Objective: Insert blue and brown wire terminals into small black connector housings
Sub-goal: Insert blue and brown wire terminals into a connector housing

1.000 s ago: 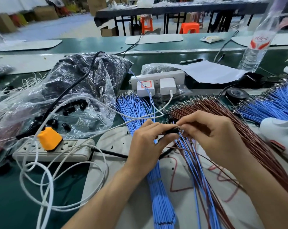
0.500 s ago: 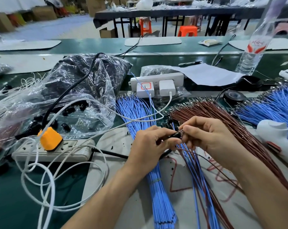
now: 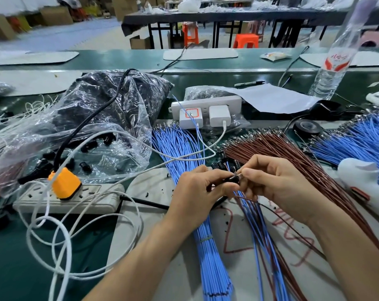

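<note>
Housing (image 3: 233, 180) sits pinched in the left hand's (image 3: 197, 192) fingertips, long axis pointing right toward the right hand (image 3: 277, 183). That hand is nearer the terminal and pinches one brown wire (image 3: 259, 203) at the housing's mouth; the tip may already be inside. Held: one housing, one wire. On the table: two blue bundles (image 3: 208, 246), one brown bundle (image 3: 288, 148), one mixed bundle (image 3: 264, 246).

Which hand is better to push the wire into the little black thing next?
Probably the right hand: it pinches the brown wire with its tip at the black housing, which the left hand grips.
</note>
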### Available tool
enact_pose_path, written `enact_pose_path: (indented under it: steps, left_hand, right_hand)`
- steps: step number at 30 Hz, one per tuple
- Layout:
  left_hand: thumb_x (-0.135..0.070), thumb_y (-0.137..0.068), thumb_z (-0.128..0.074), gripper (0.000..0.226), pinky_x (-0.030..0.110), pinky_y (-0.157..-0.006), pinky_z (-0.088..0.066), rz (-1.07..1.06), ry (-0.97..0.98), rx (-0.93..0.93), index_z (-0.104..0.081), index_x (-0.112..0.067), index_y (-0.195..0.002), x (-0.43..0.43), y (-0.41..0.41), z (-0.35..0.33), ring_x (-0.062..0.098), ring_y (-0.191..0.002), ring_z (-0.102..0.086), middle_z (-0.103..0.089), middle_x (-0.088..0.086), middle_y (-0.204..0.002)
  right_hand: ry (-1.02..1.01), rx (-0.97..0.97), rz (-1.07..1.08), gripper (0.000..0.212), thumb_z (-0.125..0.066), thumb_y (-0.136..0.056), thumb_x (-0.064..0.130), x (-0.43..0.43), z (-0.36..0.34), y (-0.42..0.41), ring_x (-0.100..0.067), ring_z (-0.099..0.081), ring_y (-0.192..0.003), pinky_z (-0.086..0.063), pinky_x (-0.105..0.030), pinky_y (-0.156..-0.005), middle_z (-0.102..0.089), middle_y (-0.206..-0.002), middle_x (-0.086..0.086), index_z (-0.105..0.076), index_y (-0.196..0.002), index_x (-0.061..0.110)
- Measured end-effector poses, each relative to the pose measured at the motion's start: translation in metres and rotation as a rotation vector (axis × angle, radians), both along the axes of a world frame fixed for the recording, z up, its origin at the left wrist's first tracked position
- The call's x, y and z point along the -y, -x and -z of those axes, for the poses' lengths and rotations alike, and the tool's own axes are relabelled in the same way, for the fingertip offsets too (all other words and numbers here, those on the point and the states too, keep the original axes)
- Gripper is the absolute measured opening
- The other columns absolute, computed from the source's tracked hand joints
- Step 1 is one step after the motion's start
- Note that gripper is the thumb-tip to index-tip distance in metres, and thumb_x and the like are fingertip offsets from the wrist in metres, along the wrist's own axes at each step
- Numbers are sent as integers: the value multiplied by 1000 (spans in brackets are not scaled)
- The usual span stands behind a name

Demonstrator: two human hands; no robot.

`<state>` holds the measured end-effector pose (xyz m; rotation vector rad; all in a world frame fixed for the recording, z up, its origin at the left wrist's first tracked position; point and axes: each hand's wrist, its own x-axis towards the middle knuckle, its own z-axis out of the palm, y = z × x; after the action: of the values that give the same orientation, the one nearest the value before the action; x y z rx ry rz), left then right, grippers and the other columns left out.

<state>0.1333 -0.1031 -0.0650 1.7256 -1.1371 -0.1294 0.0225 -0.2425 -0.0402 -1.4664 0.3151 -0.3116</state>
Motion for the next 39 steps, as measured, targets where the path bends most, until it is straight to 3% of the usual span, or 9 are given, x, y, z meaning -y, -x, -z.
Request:
enact_pose_path:
  steps: [5,8,13,15,20,24,28,36,39]
  left_hand:
    - [-34,-76,-73,30,33,-75,-50,-15,-33,-8,-76,-21,-103,0,-1,0,13,-75,-59,-65,3,-80]
    - [-32,-78,-73,27,24,-74,-47,-14,-21,2,-75,-22,-103,0,0,1,9,-76,-54,-63,-5,-77]
    - [-28,-83,-71,22,12,-78,-40,-24,-17,-2,-72,-24,-105,0,-1,0,3,-86,-54,-70,4,-85]
    - [-22,-86,-70,20,19,-85,-45,-11,29,-20,-69,-24,-106,0,0,-1,3,-93,-60,-70,1,-91]
    - [-12,-89,-66,30,44,-97,-46,38,78,-50,-57,-37,-105,-1,1,-4,10,-106,-63,-69,-5,-103]
    - [-13,-89,-65,35,29,-97,-45,21,68,-34,-51,-39,-108,0,1,-5,-4,-104,-62,-69,-9,-105]
    - [-20,-88,-63,21,47,-92,-48,2,62,28,-65,-17,-108,1,1,-2,14,-100,-63,-65,-13,-99]
    - [-29,-84,-66,22,45,-85,-49,-9,31,81,-71,-20,-103,1,-1,0,11,-88,-62,-71,-8,-91]
    - [-32,-82,-65,22,46,-85,-48,-8,39,83,-72,-22,-101,1,0,-1,8,-86,-61,-71,-11,-89]
  right_hand:
    - [29,2,12,19,-59,-77,17,-1,1,0,-18,-59,-52,-49,-22,-49,-65,-62,-9,-56,-83,-1]
    - [43,22,43,18,-61,-76,17,-2,2,-1,-18,-57,-50,-48,-22,-48,-64,-61,-9,-57,-82,0]
    - [11,119,169,5,-60,-82,8,0,-1,0,-16,-53,-49,-45,-19,-45,-61,-59,-9,-64,-79,7]
    - [-22,147,170,6,-62,-77,16,-1,-4,1,-15,-52,-48,-44,-18,-45,-60,-58,-9,-67,-78,14]
    - [-91,194,130,21,-66,-70,14,-6,-7,1,-18,-60,-52,-51,-20,-51,-67,-65,-13,-64,-88,3]
    - [-20,200,163,22,-69,-67,16,-12,-11,2,-20,-62,-51,-51,-21,-50,-67,-65,-15,-64,-83,3]
    - [100,182,168,4,-64,-79,-2,-16,-8,0,-20,-61,-49,-52,-23,-50,-67,-61,-13,-62,-81,0]
    - [368,105,187,14,-66,-81,-9,-12,-4,-1,-18,-64,-52,-53,-22,-53,-69,-63,-10,-64,-81,6]
    - [280,70,129,10,-65,-82,-8,-9,-5,1,-18,-64,-51,-52,-23,-51,-69,-62,-9,-63,-83,2]
